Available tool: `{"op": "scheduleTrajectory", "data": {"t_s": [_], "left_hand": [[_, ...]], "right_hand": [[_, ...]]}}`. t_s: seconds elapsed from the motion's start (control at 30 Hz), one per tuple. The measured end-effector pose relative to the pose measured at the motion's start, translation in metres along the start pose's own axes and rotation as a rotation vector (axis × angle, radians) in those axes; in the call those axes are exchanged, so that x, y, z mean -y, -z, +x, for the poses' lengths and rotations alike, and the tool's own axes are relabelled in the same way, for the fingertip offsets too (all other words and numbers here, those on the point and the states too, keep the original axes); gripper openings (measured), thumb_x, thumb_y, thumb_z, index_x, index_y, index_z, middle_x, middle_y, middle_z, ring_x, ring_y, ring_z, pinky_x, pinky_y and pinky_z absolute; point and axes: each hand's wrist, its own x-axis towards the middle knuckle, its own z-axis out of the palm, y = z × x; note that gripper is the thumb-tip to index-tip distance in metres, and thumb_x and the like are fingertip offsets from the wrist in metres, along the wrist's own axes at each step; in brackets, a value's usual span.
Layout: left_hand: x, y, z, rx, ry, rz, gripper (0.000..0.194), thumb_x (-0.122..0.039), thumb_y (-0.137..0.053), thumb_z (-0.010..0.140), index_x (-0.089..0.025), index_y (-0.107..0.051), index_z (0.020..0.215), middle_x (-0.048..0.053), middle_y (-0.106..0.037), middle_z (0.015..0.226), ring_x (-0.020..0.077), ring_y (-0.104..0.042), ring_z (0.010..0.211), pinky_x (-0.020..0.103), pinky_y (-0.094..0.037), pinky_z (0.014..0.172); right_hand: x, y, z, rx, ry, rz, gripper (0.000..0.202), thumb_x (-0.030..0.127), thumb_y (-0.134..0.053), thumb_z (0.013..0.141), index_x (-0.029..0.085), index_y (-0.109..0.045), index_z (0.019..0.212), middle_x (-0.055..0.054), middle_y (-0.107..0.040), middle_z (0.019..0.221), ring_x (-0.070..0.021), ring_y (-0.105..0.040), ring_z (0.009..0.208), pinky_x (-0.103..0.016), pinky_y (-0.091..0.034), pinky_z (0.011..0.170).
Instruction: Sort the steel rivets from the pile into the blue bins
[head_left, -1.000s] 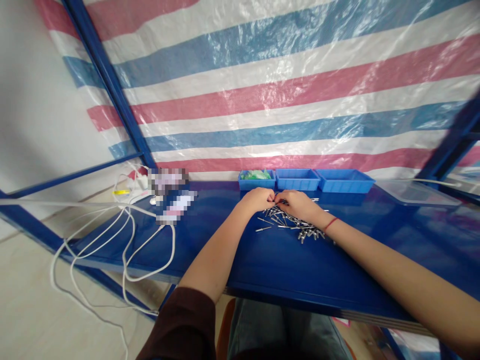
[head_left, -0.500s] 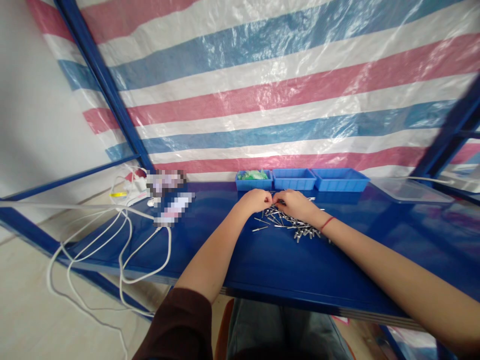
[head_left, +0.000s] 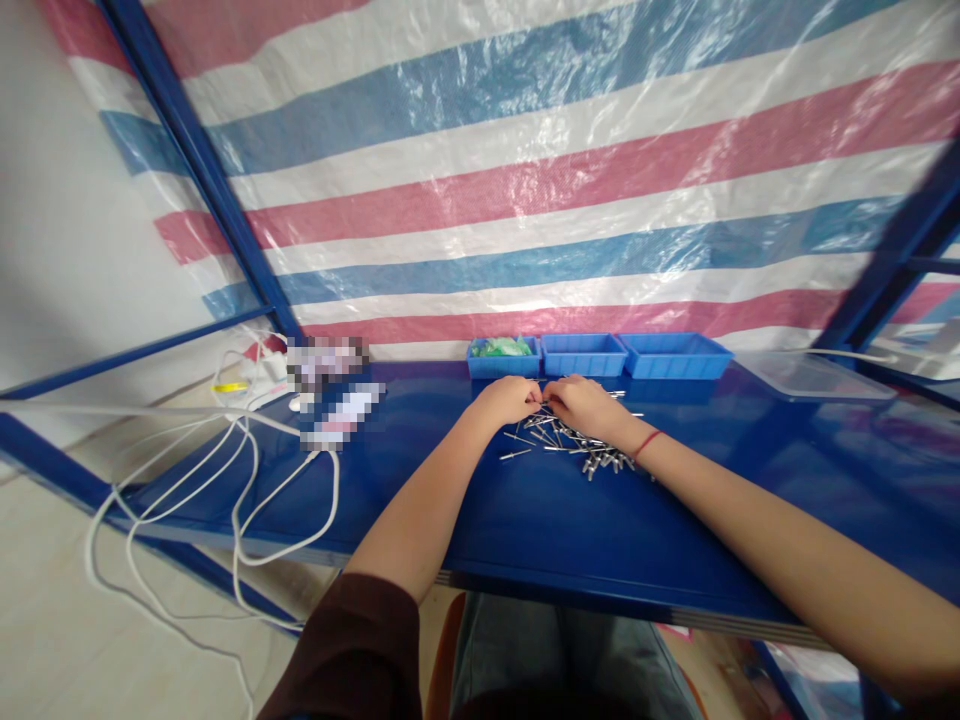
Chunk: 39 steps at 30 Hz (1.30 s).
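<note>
A loose pile of shiny pop rivets lies on the blue tabletop. My left hand is at the pile's far left edge, fingers curled together; whatever is in them is hidden. Just to its right, my right hand reaches over the pile, its thumb and fingers pinched close to my left fingertips. What it grips is too small to make out. Behind my hands stand a blue bin with green packets in it, a middle blue bin and a wider right blue bin.
White cables loop over the table's left side, by a power strip and blurred-out items. A clear plastic lid lies at the right. Blue posts and a striped plastic sheet enclose the back.
Both hands stay close together at the pile, with only slight finger movement. The whole view has shifted a little; the rivets and bins look the same.
</note>
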Motion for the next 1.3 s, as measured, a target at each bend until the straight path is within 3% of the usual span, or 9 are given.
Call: {"op": "scheduleTrajectory", "data": {"t_s": [0.2,0.47,0.7,0.83,0.97,1.2,1.3], "left_hand": [[-0.003,0.000,-0.001,-0.044,-0.007,0.066,0.023,-0.025,-0.048,0.084,-0.020,-0.069,0.091,0.004,-0.069,0.091,0.0168,-0.062,0.083,0.025,-0.046,0.077],[0.002,-0.003,0.000,-0.030,0.006,0.023,0.020,-0.032,-0.058,0.078,-0.022,-0.070,0.091,0.002,-0.068,0.088,0.0163,-0.061,0.083,0.024,-0.045,0.075],[0.001,-0.003,0.002,-0.189,-0.027,-0.008,0.029,-0.041,-0.048,0.086,-0.022,-0.068,0.094,0.003,-0.067,0.094,0.0176,-0.060,0.087,0.026,-0.044,0.076],[0.001,-0.001,0.003,-0.208,-0.022,-0.089,0.025,-0.035,-0.047,0.087,-0.021,-0.067,0.093,0.001,-0.068,0.090,0.0147,-0.060,0.081,0.024,-0.043,0.074],[-0.002,0.001,0.003,-0.249,-0.015,-0.186,0.022,-0.029,-0.048,0.085,-0.018,-0.066,0.091,0.002,-0.069,0.088,0.0134,-0.060,0.076,0.023,-0.044,0.072],[-0.004,0.002,0.007,-0.332,0.028,-0.436,0.018,-0.025,-0.051,0.083,-0.015,-0.064,0.090,0.003,-0.068,0.089,0.0121,-0.061,0.078,0.024,-0.047,0.078],[-0.005,0.000,0.010,-0.342,0.032,-0.560,0.018,-0.025,-0.052,0.083,-0.014,-0.064,0.091,0.004,-0.068,0.092,0.0121,-0.062,0.081,0.025,-0.047,0.081]], "right_hand": [[-0.002,-0.004,-0.002,-0.041,0.004,-0.029,0.026,0.016,-0.041,0.088,0.014,-0.064,0.101,-0.014,-0.067,0.095,-0.0236,-0.059,0.090,-0.031,-0.039,0.078],[-0.009,-0.009,0.000,-0.085,-0.010,0.104,0.026,0.014,-0.041,0.087,0.017,-0.066,0.096,-0.009,-0.068,0.095,-0.0200,-0.061,0.088,-0.027,-0.040,0.079],[-0.011,-0.004,-0.001,-0.207,-0.042,0.306,0.019,0.016,-0.048,0.085,0.017,-0.064,0.093,-0.006,-0.070,0.088,-0.0177,-0.064,0.080,-0.026,-0.044,0.074],[-0.017,-0.004,-0.001,-0.279,-0.127,0.492,0.020,0.017,-0.056,0.080,0.016,-0.062,0.099,-0.004,-0.070,0.081,-0.0169,-0.065,0.075,-0.027,-0.047,0.071],[-0.025,-0.006,-0.001,-0.304,-0.162,0.664,0.017,0.019,-0.057,0.079,0.014,-0.062,0.094,-0.006,-0.071,0.081,-0.0170,-0.066,0.074,-0.029,-0.049,0.071],[-0.021,-0.003,-0.005,-0.234,-0.138,0.648,0.020,0.025,-0.053,0.082,0.017,-0.066,0.095,-0.005,-0.072,0.088,-0.0175,-0.065,0.080,-0.030,-0.049,0.074],[-0.020,-0.004,-0.003,-0.280,-0.148,0.735,0.022,0.032,-0.051,0.083,0.016,-0.066,0.085,-0.005,-0.071,0.082,-0.0172,-0.064,0.075,-0.030,-0.048,0.073]]}}
